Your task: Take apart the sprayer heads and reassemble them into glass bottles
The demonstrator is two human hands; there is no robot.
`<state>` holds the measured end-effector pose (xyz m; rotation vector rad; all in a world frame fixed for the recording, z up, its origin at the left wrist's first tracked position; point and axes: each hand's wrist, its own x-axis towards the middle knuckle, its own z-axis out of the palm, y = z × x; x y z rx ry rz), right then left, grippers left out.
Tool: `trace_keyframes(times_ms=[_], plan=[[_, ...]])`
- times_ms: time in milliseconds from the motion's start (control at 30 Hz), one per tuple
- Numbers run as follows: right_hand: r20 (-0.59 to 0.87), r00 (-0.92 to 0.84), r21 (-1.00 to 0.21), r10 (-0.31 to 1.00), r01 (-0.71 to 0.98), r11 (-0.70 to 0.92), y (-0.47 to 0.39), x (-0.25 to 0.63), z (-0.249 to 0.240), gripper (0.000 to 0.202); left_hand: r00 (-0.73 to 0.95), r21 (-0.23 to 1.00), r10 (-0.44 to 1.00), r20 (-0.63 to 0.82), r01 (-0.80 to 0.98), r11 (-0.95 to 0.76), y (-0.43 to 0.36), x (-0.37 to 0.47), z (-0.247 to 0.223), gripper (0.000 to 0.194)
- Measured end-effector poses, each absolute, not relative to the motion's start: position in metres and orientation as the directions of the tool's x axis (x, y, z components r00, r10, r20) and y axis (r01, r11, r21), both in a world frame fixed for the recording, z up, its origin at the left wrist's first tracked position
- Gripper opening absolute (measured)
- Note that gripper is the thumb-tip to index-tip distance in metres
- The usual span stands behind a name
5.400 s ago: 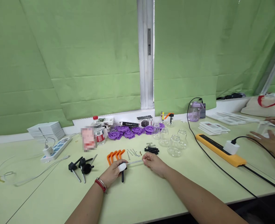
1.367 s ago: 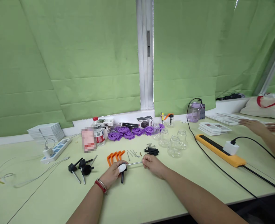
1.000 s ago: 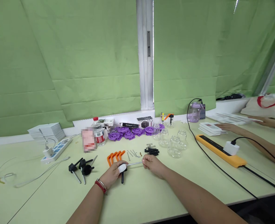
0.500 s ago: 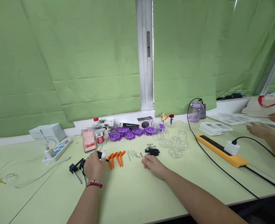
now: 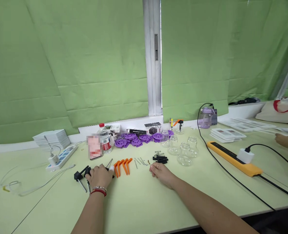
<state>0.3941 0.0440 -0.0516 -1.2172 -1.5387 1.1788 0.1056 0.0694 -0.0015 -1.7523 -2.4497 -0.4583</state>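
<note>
My left hand (image 5: 101,176) is over a black part with a metal rod (image 5: 109,163), its fingers closed on it as far as they show. Just left lie other black parts with metal rods (image 5: 78,176). Several orange levers (image 5: 123,166) lie in a row to its right. My right hand (image 5: 159,172) is pinched at the fingertips; what it holds, if anything, is too small to make out. Near those fingertips are thin metal pins (image 5: 139,162) and a small brass-coloured piece (image 5: 148,161). Black sticks (image 5: 160,159) and springs (image 5: 159,153) lie just beyond.
Clear jars (image 5: 184,155) stand right of centre, with purple discs (image 5: 136,139), a bottle (image 5: 105,139) and a phone (image 5: 95,148) behind. An orange power strip (image 5: 234,159) with cables lies to the right. Another person's hand (image 5: 286,141) is at the right edge.
My left hand has turned and flattened, and the metal rod of its black part now shows pointing up. The other person's hand has shifted right. My right hand has barely moved.
</note>
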Motion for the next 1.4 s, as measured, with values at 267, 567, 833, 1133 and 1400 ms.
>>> trace_keyframes(times_ms=[267, 567, 833, 1133, 1400], plan=[[0.044, -0.170, -0.976, 0.984, 0.205, 0.079, 0.045, 0.395, -0.052, 0.031, -0.509, 0.264, 0.847, 0.155, 0.847, 0.461, 0.067, 0.069, 0.013, 0.032], [0.055, -0.176, -0.970, 0.983, 0.225, 0.094, 0.046, 0.395, -0.056, 0.025, -0.444, 0.221, 0.896, -0.032, 0.871, 0.439, 0.076, 0.063, -0.002, 0.043], [0.226, -0.113, -0.819, 0.968, 0.516, 0.252, 0.046, 0.398, -0.046, 0.015, -0.411, 0.406, 0.873, 0.263, 0.868, 0.287, 0.074, 0.066, 0.002, 0.047], [0.170, -0.033, -0.460, 0.985, 0.881, 0.109, 0.071, 0.382, -0.034, 0.021, 0.126, 0.554, 0.813, 0.569, 0.672, -0.491, 0.060, 0.127, -0.006, 0.023], [0.160, 0.051, -0.481, 0.986, 0.876, 0.033, 0.081, 0.373, -0.038, 0.018, 0.498, 0.720, 0.844, 0.199, 0.509, -0.471, 0.043, 0.154, -0.013, 0.017]])
